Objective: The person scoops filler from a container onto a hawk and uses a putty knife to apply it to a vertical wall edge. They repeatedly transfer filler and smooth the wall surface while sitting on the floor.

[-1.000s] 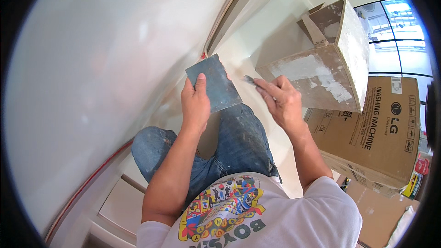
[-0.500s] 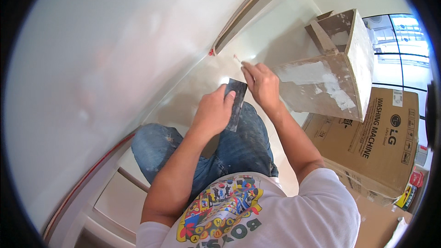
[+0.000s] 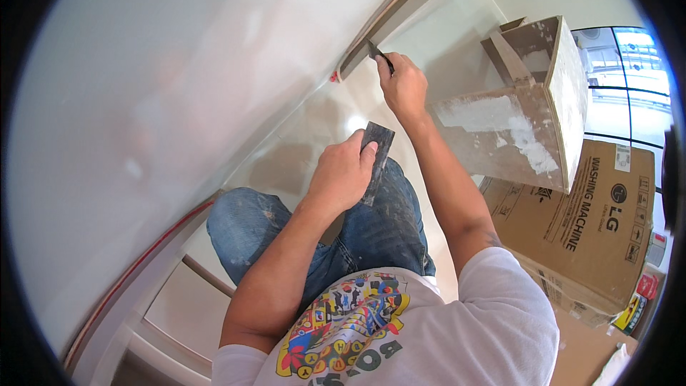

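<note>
My left hand (image 3: 336,175) is closed around a dark, flat rectangular plate (image 3: 381,149), smudged with pale residue, its thumb lying across the face. The plate is above my right thigh in blue jeans (image 3: 389,232). Farther forward, my right hand (image 3: 405,91) grips a small putty knife (image 3: 375,51) with a dark blade. Its tip is at the brown-edged end strip (image 3: 351,64) of the wall; whether it touches cannot be made out. Most of the knife's handle is hidden by my fingers.
A white wall (image 3: 143,100) rises along the left, with a red-brown line near its foot. On the right stands an open wooden box (image 3: 493,125) smeared with white, beside a large cardboard carton (image 3: 582,225). A window (image 3: 614,64) is beyond.
My right hand has moved forward, bringing the knife up to the brown-edged strip, with its dark blade now showing. My left hand and the plate have shifted slightly right.
</note>
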The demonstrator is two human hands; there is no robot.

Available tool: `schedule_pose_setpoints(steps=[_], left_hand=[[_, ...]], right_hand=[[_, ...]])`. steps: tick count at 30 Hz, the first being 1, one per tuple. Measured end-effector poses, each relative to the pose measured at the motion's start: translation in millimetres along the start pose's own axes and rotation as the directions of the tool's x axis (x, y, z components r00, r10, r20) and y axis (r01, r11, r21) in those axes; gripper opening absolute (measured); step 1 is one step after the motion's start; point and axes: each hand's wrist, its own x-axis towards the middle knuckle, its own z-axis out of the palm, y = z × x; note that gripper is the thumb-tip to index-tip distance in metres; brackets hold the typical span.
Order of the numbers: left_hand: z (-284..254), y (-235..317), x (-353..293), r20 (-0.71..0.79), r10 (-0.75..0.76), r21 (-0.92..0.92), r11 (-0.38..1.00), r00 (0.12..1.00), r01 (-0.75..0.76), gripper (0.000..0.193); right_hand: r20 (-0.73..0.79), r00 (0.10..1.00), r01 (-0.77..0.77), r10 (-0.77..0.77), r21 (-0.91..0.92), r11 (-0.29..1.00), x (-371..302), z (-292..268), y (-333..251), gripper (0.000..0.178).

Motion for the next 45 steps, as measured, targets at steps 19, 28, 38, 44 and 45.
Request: schedule_pose_setpoints(steps=[19,28,38,44,45], left_hand=[[-52.0,-26.4,6.6,-0.292,-0.133,-0.483,0.875,0.947,-0.026,0.03],[-72.2,-77.7,-44.0,-0.274,-0.171,-0.51,0.86,0.946,0.008,0.034],[-71.9,-86.0,-30.0,-0.244,-0.224,-0.478,0.874,0.943,0.084,0.034],[-69.4,-78.1,-24.3,-0.211,-0.249,-0.486,0.866,0.945,0.12,0.034],[-69.4,-77.7,-23.3,-0.202,-0.215,-0.508,0.857,0.956,0.085,0.033]], right_hand=[[0.722,0.535,-0.642,0.439,0.685,-0.343,-60.0,19.2,-43.7,0.021],[0.782,0.499,-0.29,0.374,0.557,-0.778,9.5,47.0,-71.1,0.018],[0.648,0.635,-0.031,0.421,0.566,-0.824,21.8,49.4,-87.1,0.012],[0.677,0.585,-0.242,0.447,0.672,-0.7,-19.7,54.0,-90.5,0.018],[0.694,0.574,-0.271,0.435,0.662,-0.699,-22.3,54.9,-85.7,0.018]])
